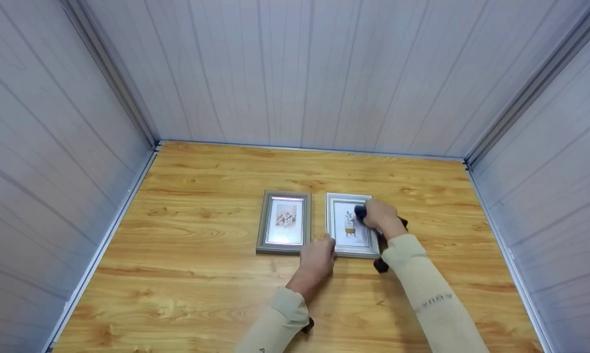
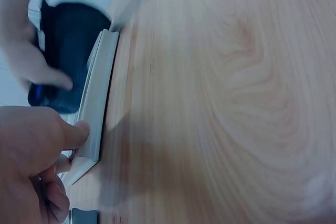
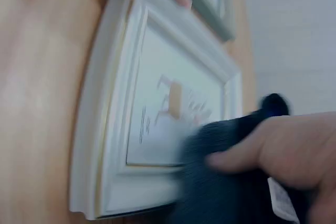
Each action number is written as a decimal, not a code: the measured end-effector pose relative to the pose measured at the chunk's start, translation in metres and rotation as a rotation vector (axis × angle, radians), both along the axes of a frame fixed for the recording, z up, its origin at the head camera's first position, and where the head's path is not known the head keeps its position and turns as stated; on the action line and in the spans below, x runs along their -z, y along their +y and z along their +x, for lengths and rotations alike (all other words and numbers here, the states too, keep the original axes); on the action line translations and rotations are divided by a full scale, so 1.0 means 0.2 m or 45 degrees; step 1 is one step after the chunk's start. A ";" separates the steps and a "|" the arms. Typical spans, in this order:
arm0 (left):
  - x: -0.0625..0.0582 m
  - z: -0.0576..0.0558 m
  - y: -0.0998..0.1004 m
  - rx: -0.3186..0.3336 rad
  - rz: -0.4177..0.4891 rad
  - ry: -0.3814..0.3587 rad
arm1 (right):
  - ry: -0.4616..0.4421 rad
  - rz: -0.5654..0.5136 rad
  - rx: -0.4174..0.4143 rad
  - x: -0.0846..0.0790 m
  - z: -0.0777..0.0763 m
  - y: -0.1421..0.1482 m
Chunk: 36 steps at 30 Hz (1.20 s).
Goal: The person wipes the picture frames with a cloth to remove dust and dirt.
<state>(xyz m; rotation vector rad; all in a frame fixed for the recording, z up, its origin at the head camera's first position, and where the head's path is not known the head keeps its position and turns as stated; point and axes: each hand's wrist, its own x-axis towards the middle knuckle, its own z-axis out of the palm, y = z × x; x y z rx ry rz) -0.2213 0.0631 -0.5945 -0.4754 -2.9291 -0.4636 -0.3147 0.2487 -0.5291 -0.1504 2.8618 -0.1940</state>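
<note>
A white picture frame [image 1: 356, 254] with a drawing of a plant in a yellow pot lies face up on the wooden table. My left hand [image 1: 317, 259] pinches its near left corner, the thumb [image 2: 77, 134] along the outer edge. Over the right side of this frame my right hand [image 1: 381, 216] grips a dark blue cloth [image 3: 220, 161], blurred in the right wrist view. The cloth covers part of the glass and the right border. To the left of the white frame, close by my left hand, a grey-brown picture frame [image 1: 261, 233] lies flat with a small picture inside.
Pale panelled walls [image 1: 285, 73] enclose the wooden table [image 1: 187, 274] at the back and both sides, with metal strips along the edges. Dark camera straps [image 1: 381, 265] show at the right wrist.
</note>
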 end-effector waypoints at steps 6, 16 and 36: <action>0.01 0.01 0.00 -0.028 -0.040 0.009 | 0.086 -0.019 0.051 0.07 -0.09 -0.04; 0.00 0.00 0.00 -0.004 -0.032 0.093 | -0.149 -0.019 0.008 -0.03 0.17 -0.04; 0.02 -0.01 -0.01 -0.111 0.051 -0.099 | 0.349 -0.046 -0.399 0.18 0.42 -0.26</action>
